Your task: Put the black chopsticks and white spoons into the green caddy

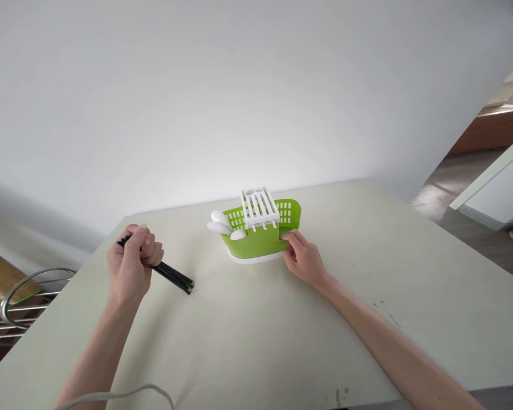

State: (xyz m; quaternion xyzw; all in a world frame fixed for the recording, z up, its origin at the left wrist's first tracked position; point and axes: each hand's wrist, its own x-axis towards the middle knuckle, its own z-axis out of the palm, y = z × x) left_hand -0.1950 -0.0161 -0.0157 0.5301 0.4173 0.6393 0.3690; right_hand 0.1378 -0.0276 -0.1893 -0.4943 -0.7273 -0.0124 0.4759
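Watching: left hand point(132, 259) fisted round sticks point(177, 277) over table point(260, 341) | right hand point(301, 253) pinched rim of caddy point(256, 246), which sat on table | sticks looked light, stiff, slick; best held mid-bundle | caddy seemed light, rim suited steadying

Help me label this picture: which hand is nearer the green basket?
Right. The right hand touches the green basket at its front right rim; the left hand is apart, off to its left, holding black sticks.
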